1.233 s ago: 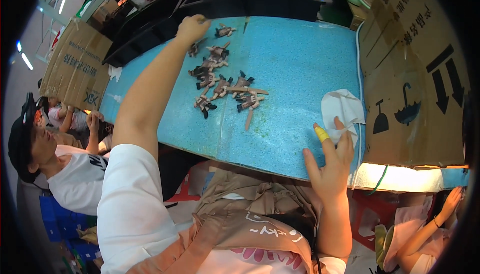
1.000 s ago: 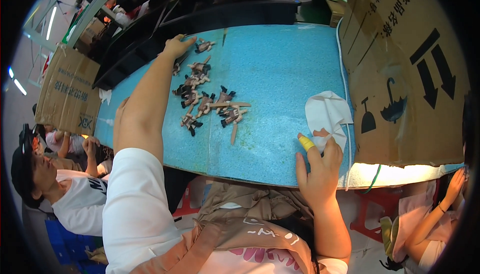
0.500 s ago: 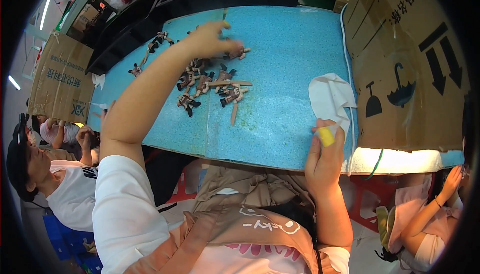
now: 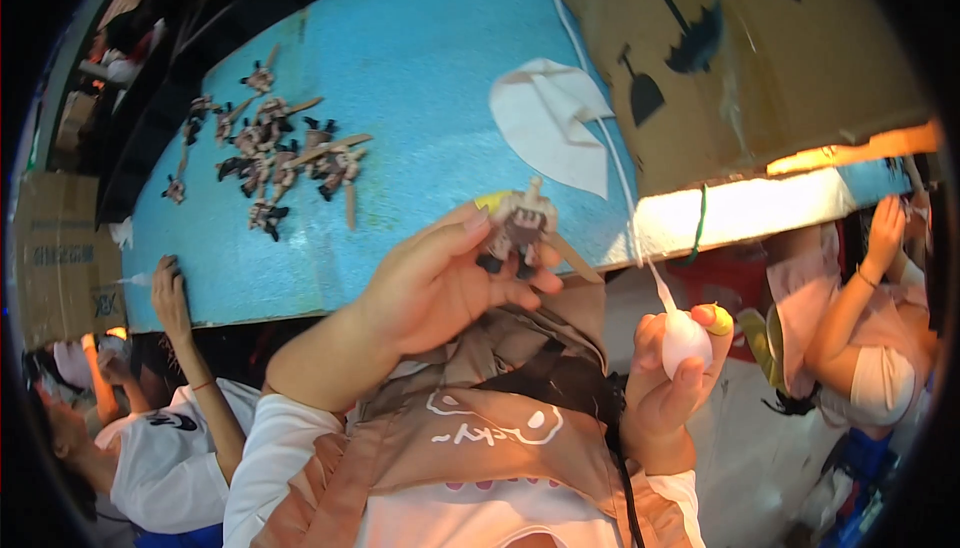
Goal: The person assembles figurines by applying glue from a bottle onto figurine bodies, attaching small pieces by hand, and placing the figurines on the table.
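My left hand (image 4: 440, 273) is closed around a small toy figure (image 4: 525, 223) with a light body, brown garment and black feet. A thin tan strip (image 4: 575, 260) sticks out beside the figure. My right hand (image 4: 665, 388) pinches a translucent white squeeze bulb (image 4: 687, 343) with a long narrow nozzle pointing up. Yellow covering shows on a fingertip of each hand. On the blue tabletop (image 4: 420, 98), several similar figures (image 4: 270, 128) lie heaped at the left, with tan strips (image 4: 330, 146) among them.
A white cloth (image 4: 545, 113) lies on the table beside a white cord (image 4: 610, 158). A large cardboard box (image 4: 720, 78) stands at the right, another carton (image 4: 60, 258) at the left. A person's hand (image 4: 170, 298) rests at the left table edge; another person's arm (image 4: 850, 298) is at far right.
My left hand has drawn back from the pile toward me with a figure in it. My right hand has left the cloth's side, and the bulb now shows upright. The view has shifted.
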`<state>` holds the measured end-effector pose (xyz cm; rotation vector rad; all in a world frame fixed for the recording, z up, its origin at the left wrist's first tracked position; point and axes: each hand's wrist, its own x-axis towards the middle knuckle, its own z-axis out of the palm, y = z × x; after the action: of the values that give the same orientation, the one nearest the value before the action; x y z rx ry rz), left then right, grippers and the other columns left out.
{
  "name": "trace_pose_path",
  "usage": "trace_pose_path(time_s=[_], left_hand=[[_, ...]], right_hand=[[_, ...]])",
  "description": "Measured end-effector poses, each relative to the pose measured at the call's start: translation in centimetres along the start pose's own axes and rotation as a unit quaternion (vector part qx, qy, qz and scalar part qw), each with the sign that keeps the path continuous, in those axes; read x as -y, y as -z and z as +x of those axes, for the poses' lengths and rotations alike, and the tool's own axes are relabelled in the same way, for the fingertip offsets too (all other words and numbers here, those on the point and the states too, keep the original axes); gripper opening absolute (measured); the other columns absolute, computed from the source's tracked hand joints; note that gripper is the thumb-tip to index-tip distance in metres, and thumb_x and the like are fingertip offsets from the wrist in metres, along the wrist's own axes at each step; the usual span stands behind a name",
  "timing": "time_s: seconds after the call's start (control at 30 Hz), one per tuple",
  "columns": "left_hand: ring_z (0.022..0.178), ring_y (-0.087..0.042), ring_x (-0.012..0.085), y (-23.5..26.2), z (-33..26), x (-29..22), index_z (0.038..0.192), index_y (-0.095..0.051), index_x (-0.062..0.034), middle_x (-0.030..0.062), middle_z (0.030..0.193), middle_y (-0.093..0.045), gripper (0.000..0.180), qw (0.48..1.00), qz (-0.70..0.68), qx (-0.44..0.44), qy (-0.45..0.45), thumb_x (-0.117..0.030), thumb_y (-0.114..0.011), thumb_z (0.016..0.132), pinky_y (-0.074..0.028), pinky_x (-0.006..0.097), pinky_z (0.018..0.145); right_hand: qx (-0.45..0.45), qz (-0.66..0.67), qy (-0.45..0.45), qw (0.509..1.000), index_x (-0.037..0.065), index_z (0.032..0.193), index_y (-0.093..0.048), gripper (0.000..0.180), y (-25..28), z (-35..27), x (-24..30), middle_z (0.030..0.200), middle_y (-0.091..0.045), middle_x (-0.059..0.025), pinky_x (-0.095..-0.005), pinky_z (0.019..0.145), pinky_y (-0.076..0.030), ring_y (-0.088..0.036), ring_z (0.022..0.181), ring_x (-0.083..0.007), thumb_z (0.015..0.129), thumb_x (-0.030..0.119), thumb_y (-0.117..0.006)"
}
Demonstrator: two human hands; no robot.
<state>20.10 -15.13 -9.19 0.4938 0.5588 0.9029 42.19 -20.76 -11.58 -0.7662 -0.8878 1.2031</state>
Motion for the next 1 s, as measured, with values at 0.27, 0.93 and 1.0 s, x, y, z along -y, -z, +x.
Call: trace_pose_path(time_s=[0.27,0.93,1.0], left_hand=[[0.101,-0.05,0.0158,-2.5,0.4,3.8,0.112,-0.046,-0.0026,0.0068,0.101,-0.053,0.029,0.985,0.131,0.03,-0.112,-0.005,-0.054,0.084,-0.04,0.029,0.087],[0.097,-0.049,0.0173,-0.9,0.0,3.0,0.113,-0.048,0.0023,0.0115,0.11,-0.043,0.033,0.938,0.266,0.056,-0.217,0.005,-0.052,0.08,-0.039,0.028,0.084],[0.097,-0.049,0.0173,-0.9,0.0,3.1,0.113,-0.048,0.0023,0.0115,0.11,-0.043,0.033,0.937,0.266,0.06,-0.216,0.005,-0.052,0.08,-0.04,0.028,0.084]], right_hand=[[0.022,-0.013,0.113,0.993,0.013,0.106,-0.045,0.041,-0.3,-1.3,0.4,0.067,-0.045,0.0031,-0.0216,0.052,-0.027,-0.035,0.051,-0.0055,0.077,0.036,-0.064],[0.048,-0.172,0.333,0.926,0.01,0.082,-0.043,0.021,-2.5,-1.5,-1.3,0.055,-0.026,0.0034,-0.0292,0.051,-0.019,-0.022,0.048,-0.0104,0.083,0.027,-0.055],[0.048,-0.176,0.328,0.927,0.01,0.083,-0.043,0.021,-2.6,-1.6,-1.2,0.055,-0.025,0.0033,-0.0293,0.051,-0.019,-0.023,0.048,-0.0104,0.083,0.027,-0.054]])
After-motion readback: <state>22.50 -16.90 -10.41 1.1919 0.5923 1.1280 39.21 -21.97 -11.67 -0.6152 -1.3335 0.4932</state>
